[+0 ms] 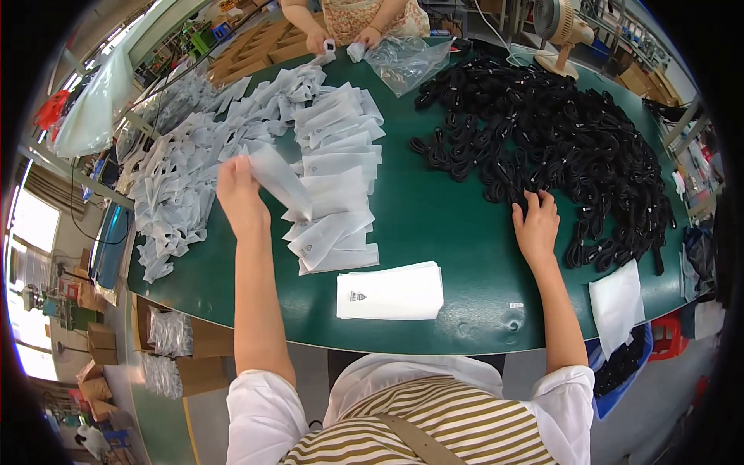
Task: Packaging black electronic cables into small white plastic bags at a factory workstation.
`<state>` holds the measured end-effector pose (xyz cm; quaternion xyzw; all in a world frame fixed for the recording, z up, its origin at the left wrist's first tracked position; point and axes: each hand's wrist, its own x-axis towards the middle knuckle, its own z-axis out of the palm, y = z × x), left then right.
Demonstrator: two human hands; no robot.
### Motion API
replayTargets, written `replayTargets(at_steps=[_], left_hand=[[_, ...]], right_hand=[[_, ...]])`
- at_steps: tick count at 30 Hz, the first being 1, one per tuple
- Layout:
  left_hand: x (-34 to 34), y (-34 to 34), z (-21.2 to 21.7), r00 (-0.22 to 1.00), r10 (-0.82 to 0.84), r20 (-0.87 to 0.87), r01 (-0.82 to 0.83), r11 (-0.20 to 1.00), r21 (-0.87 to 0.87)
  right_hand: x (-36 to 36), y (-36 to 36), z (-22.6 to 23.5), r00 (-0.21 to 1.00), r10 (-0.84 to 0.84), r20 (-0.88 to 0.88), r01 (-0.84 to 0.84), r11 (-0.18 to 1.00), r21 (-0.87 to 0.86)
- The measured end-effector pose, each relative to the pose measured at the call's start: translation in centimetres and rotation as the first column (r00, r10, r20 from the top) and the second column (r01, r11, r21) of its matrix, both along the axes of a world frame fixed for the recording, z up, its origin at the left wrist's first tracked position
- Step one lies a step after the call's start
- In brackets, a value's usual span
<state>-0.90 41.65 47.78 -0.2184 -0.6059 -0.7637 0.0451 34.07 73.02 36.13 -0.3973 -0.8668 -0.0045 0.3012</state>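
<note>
My left hand [242, 198], closed, pinches one end of a frosted white plastic pouch [280, 180]. The pouch hangs slanting over a row of similar pouches [337, 167] that overlap one another on the green table [418, 209]. At the near edge of a big heap of coiled black cables [542, 116], my right hand [536, 226] reaches in with its fingers apart, the fingertips at the cables. A stack of flat white pouches [390, 292] with a small printed mark lies in front of me.
Loose pouches form a large pile [174, 174] at the left. Across the table a person's hands [341, 43] hold small white items beside a clear plastic bag [407, 62]. A fan [559, 35] stands at the far right, and a white bag [618, 302] overhangs the right front edge.
</note>
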Motion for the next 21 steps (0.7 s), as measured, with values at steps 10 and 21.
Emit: replayTargets(at_steps=[10, 21], left_hand=[[0.1, 8.8, -6.3, 0.778, -0.050, -0.626, -0.347, 0.796, -0.495], [21.3, 2.2, -6.8, 0.576, -0.730, -0.369, 0.326, 0.618, -0.715]], right_hand=[[-0.8, -1.9, 0.5, 0.993, 0.100, 0.059, -0.109, 0.978, 0.180], [0.1, -4.3, 2.1, 0.962, 0.272, -0.023, -0.264, 0.949, 0.173]])
